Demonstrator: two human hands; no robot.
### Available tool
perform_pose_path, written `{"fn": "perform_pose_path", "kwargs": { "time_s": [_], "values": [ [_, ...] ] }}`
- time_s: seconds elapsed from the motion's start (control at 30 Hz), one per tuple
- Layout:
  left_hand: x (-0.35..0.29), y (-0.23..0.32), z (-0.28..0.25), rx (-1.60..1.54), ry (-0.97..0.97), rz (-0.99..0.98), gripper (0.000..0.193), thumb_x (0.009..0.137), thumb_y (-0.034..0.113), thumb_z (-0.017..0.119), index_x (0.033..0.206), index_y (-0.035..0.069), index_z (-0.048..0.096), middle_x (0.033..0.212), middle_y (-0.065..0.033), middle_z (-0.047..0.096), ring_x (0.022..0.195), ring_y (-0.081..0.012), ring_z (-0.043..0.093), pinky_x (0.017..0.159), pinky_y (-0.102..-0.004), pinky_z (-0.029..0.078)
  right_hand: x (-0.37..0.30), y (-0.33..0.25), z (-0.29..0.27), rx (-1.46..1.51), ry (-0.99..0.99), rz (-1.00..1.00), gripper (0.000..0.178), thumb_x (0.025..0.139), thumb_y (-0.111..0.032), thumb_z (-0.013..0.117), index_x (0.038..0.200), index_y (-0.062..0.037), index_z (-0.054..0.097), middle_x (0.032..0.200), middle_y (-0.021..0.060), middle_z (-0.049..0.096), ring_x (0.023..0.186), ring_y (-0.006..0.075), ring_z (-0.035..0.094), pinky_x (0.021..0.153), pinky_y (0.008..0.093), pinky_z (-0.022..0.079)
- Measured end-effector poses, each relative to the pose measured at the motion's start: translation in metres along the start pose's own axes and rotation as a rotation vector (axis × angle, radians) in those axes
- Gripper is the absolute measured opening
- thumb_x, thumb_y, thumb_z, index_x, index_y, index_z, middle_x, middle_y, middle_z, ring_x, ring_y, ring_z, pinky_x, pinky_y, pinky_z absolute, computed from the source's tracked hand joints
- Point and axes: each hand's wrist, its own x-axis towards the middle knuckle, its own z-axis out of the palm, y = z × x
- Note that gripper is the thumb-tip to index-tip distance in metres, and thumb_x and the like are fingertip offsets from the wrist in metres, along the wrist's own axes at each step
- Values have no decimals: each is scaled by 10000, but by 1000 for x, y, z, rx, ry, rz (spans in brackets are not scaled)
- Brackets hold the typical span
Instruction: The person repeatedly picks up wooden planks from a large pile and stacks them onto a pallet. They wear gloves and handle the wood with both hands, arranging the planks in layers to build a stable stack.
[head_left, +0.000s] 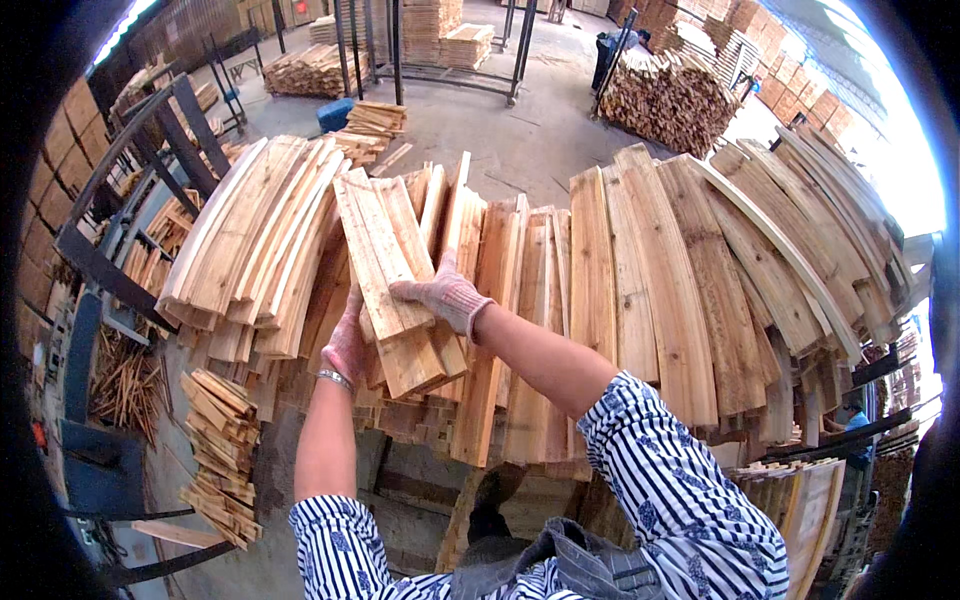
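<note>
Both hands on a bundle of wood slats (392, 275)

L hand (347, 345) cups bundle's left edge, fingers curled under; R hand (443, 296) w/ fingers wrapped over top, above the slat pile (640, 280).

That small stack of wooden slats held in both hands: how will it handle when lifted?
The slat stack looks stiff: thin, flat boards. The loose layers are already fanned, so they may slide apart. The left hand and right hand clamp it from opposite sides.
</note>
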Motion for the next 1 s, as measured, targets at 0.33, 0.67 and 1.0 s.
{"fn": "perform_pose_path", "kwargs": {
  "time_s": [0.33, 0.67, 1.0],
  "values": [
    [-53, -44, 62, 525, 313, 234, 767, 1070, 380, 480, 1608, 25, 65, 1587, -121, 354, 1412, -266, 418, 1123, -375, 416, -118, -8, -57, 365, -190, 58, 1303, 749, -309, 882, 1568, 30, -74, 1417, 318, 460, 1184, 319, 613, 890, 354, 596],
    [-66, -115, 92, 1823, 895, 98, 756, 943, 613, 551, 1503, 113, 461, 1586, -237, 333, 1456, -437, 317, 1211, -492, 244, -194, 50, -72, 435, -102, 229, 1289, 760, -329, 872, 1603, -68, -68, 1536, 225, 363, 1352, 313, 458, 1100, 408, 430],
    [-40, -58, 33, 1142, 792, -18, 999, 925, 659, 562, 1614, 61, 156, 1592, -242, 340, 1474, -348, 347, 1192, -385, 287, -173, 92, -53, 516, -23, 120, 1176, 800, -300, 848, 1580, -38, 7, 1419, 248, 462, 1246, 319, 541, 991, 410, 514]
  ]
}}
